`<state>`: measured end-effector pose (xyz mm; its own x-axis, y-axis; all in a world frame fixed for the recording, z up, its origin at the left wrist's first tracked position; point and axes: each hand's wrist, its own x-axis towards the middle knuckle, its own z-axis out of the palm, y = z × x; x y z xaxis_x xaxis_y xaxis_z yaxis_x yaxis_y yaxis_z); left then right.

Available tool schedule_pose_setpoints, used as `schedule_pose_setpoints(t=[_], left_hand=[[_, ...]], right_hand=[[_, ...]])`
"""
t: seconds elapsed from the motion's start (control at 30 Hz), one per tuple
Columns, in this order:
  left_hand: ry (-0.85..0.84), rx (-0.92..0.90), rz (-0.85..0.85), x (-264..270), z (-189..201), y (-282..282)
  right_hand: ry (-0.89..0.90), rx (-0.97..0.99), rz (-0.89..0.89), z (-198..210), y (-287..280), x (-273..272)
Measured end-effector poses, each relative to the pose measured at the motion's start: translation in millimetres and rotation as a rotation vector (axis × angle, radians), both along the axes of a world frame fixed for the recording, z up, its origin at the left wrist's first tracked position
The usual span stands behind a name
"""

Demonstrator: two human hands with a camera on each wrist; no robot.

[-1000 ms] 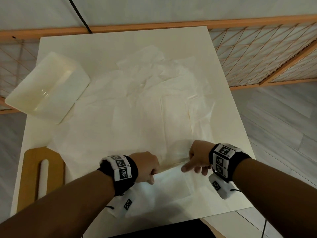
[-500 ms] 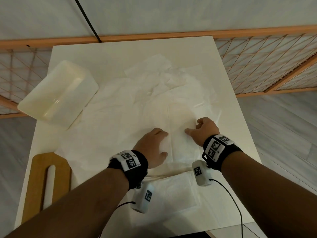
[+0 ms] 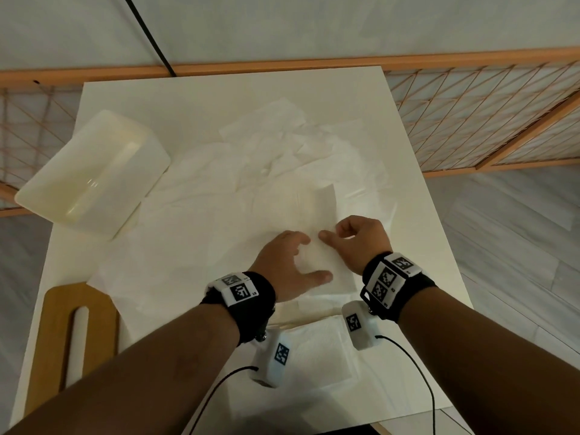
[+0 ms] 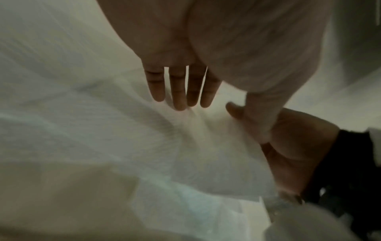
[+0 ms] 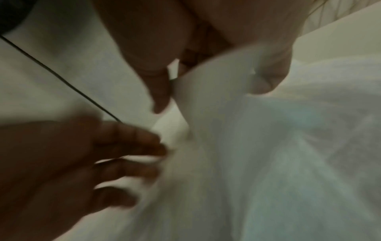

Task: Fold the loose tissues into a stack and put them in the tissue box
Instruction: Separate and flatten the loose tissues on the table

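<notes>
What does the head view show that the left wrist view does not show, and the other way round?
Only the head view shows the tissue box, the wooden board, the folded stack near the table edge, and both wristbands. Only the left wrist view shows the underside of the left hand's fingers, straight on a tissue. Both show the left hand, the right hand and the loose tissues.

Right hand (image 5: 206, 48) pinching tissue (image 5: 226, 97)

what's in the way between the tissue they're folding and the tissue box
Nothing solid that I can see. Between the tissue being folded and the open tissue box at the table's far left lie only other loose tissues, flat on the table. Both hands, left and right, are already on the tissue.
</notes>
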<state>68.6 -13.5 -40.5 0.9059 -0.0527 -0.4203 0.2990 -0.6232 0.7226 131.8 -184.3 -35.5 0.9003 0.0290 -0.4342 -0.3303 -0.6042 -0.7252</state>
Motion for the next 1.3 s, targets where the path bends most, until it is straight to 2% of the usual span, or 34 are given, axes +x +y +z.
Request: schedule_pose_setpoints(t=[0.1,0.17,0.2,0.27,0.33,0.47,0.57,0.7,0.8,0.87,0.97,1.03,1.1,1.17,1.3], left_hand=[[0.119,-0.410,0.223,8.2,6.3,-7.4],[0.217,-0.639,0.454,13.6,5.8,-8.9],[0.226,-0.681,0.549,15.9,5.8,-8.9],[0.193,-0.615,0.648,20.3,3.5,-7.2],[0.186,-0.554,0.660,21.2,0.5,-5.5],[0.245,-0.621,0.686,21.3,0.6,-1.6],[0.270,-0.610,0.716,21.6,-2.6,-2.2],[0.224,-0.511,0.654,23.2,-6.3,-5.7],[0.188,-0.423,0.655,25.5,-11.0,-5.4],[0.148,-0.322,0.686,26.7,-15.3,-1.3],[0.101,-0.206,0.720,24.9,-15.0,11.3],[0.087,-0.176,0.757,21.6,-15.1,23.2],[0.086,-0.142,0.769,18.2,-16.8,34.0],[0.080,-0.105,0.751,15.2,-17.5,40.3],[0.061,-0.074,0.745,12.5,-20.0,44.4]], right_hand=[[0.124,0.193,0.128,13.2,9.7,-8.4],[0.182,0.207,0.150,17.0,13.6,-9.2],[0.178,0.186,0.163,18.0,14.4,-8.7],[0.158,0.138,0.181,14.2,13.6,-7.3],[0.133,0.103,0.181,7.7,12.1,-7.9],[0.068,0.072,0.090,1.7,13.3,-10.4],[0.027,-0.034,0.100,4.3,13.4,-11.0],[-0.032,-0.154,0.113,0.8,5.4,-5.4],[-0.036,-0.249,-0.061,0.2,-6.0,4.3],[-0.097,-0.342,-0.112,1.3,-11.8,7.7],[-0.215,-0.270,-0.002,2.1,-9.4,4.5],[-0.119,-0.161,0.124,1.0,-0.9,-2.0],[0.044,-0.079,0.175,-2.0,9.7,-5.6],[0.126,-0.039,0.155,-5.3,19.1,-6.6],[0.165,-0.028,0.097,-11.3,33.8,-5.3]])
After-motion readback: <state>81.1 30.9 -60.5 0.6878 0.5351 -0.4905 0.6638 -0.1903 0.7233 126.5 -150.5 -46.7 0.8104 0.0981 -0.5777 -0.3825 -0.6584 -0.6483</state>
